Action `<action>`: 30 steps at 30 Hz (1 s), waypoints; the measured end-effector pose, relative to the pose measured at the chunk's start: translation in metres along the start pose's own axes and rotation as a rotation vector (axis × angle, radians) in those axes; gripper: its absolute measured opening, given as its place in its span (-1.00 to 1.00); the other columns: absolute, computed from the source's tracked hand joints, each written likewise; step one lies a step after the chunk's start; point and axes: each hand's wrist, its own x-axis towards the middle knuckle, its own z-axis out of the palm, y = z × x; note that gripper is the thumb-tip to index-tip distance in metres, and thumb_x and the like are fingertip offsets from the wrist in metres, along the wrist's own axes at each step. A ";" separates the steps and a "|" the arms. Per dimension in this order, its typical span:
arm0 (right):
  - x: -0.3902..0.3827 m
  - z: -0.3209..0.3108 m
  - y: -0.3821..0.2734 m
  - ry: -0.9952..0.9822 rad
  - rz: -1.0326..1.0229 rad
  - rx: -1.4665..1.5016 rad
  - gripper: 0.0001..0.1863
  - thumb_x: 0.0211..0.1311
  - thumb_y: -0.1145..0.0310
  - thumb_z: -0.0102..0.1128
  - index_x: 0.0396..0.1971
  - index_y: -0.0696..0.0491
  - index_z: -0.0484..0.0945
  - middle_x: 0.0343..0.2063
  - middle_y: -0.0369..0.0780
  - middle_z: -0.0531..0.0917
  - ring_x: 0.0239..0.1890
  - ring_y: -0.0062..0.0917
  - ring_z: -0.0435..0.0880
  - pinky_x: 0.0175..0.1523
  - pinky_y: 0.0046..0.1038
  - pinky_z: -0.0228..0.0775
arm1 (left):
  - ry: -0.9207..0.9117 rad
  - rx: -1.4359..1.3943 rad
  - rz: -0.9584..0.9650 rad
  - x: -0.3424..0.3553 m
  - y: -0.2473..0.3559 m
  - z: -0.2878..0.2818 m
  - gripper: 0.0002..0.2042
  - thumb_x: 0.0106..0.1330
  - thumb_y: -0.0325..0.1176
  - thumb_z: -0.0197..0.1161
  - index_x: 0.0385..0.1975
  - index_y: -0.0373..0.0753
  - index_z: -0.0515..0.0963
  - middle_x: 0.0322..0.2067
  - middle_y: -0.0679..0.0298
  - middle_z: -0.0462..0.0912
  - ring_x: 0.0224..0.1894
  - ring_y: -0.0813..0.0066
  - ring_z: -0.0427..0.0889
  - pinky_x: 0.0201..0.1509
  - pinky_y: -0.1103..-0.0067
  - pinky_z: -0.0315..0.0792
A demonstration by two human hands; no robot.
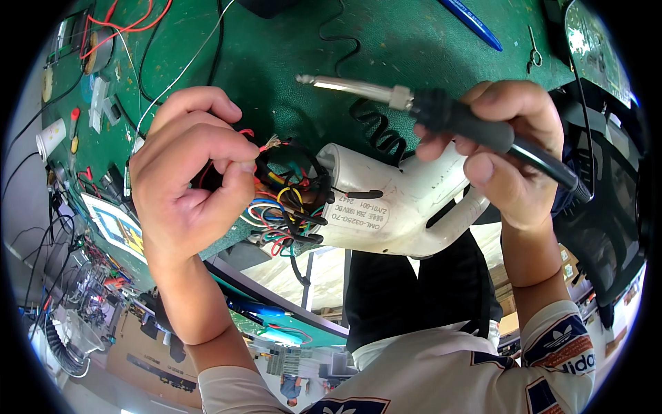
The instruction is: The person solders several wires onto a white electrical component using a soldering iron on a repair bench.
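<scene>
My right hand (520,148) grips a soldering iron (362,88) by its black handle, the metal tip pointing left above the table. My left hand (189,176) is closed, thumb and finger pinched on a thin wire beside stripped strands (274,143). What lies inside its palm is hidden. A white plastic plug housing (386,186) with a looped handle lies between my hands. From its open left end spills a bundle of coloured wires (289,203), several with black sleeves. The iron's tip is apart from the wires.
The green table (276,41) carries a blue pen (471,24) at the far side and a metal eye screw (534,52) at the far right. Tools, cables and a white cup (50,139) crowd the left. A black chair (603,200) stands at the right.
</scene>
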 end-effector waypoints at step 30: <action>0.025 0.008 0.033 0.064 0.168 0.136 -0.79 0.39 0.36 0.14 -0.18 0.21 0.52 -0.43 0.01 0.65 -0.55 -0.45 0.64 -0.34 -0.42 0.61 | -0.046 -0.023 -0.054 -0.004 0.001 -0.004 -0.86 -0.10 -0.64 0.24 -0.51 -0.30 0.56 -0.62 0.32 0.49 -0.21 0.24 0.55 -0.14 0.46 0.40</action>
